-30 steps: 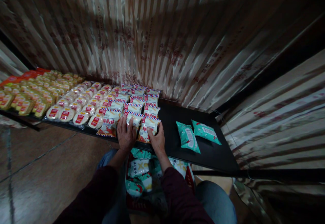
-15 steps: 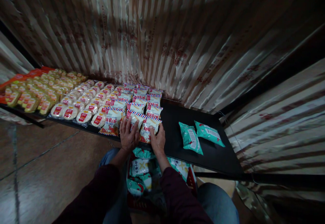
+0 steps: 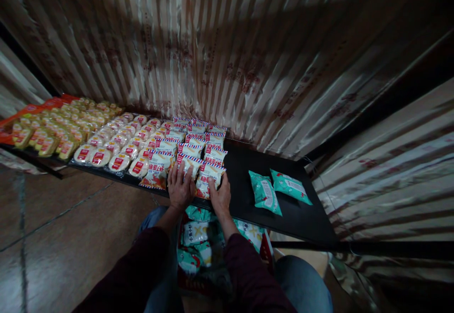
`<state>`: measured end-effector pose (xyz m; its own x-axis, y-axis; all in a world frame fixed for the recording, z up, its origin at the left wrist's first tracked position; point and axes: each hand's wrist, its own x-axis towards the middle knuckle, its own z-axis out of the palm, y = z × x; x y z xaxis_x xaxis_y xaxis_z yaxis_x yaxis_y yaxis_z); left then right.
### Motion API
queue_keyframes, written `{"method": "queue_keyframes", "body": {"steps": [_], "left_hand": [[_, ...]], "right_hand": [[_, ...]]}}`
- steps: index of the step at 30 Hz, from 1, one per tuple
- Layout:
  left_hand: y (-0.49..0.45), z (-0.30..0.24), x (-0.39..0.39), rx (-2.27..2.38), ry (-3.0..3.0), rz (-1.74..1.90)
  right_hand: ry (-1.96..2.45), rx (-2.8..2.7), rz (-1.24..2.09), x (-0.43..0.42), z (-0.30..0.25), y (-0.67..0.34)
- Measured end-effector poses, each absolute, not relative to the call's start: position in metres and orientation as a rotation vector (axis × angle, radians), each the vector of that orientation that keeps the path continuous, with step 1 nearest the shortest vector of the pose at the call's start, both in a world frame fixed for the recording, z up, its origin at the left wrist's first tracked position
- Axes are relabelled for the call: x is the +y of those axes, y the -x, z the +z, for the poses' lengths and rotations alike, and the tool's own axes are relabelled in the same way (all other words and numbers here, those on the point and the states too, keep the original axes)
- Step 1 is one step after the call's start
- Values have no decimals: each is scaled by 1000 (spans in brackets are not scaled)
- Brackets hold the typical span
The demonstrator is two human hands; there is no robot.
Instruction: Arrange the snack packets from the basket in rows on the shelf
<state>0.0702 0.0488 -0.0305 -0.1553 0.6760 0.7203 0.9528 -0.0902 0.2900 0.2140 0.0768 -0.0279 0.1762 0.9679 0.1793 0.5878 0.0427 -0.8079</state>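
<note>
At the front edge of the black desk (image 3: 241, 183), my left hand (image 3: 180, 187) lies flat and open, fingers loosely spread, on a white packet (image 3: 190, 163) with a red and blue striped rim. My right hand (image 3: 220, 195) is open too. It rests against the neighbouring packet (image 3: 210, 175), with the fingertips on that packet's near right corner, and neither hand grips anything.

These two packets head rows of like striped packets (image 3: 193, 138), three columns running to the back edge; they overlap too much to count exactly. Left of them lie many round cakes (image 3: 117, 150) with red labels, then yellow packets (image 3: 46, 131) towards the far left edge, also too many to count.

Two teal packets (image 3: 264, 192) lie side by side, well apart from my hands, towards the right edge. Below the desk, between my knees, an open bag (image 3: 195, 237) holds more packets. A shiny striped wall (image 3: 227, 57) rises behind the back edge.
</note>
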Motion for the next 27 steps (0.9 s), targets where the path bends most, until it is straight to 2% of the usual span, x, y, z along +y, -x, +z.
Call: {"method": "queue_keyframes", "body": {"steps": [27], "left_hand": [[-69,-29,46,-1792,1765,-1140]], "right_hand": [[1620,-1505,515,76,-33,-213]]}}
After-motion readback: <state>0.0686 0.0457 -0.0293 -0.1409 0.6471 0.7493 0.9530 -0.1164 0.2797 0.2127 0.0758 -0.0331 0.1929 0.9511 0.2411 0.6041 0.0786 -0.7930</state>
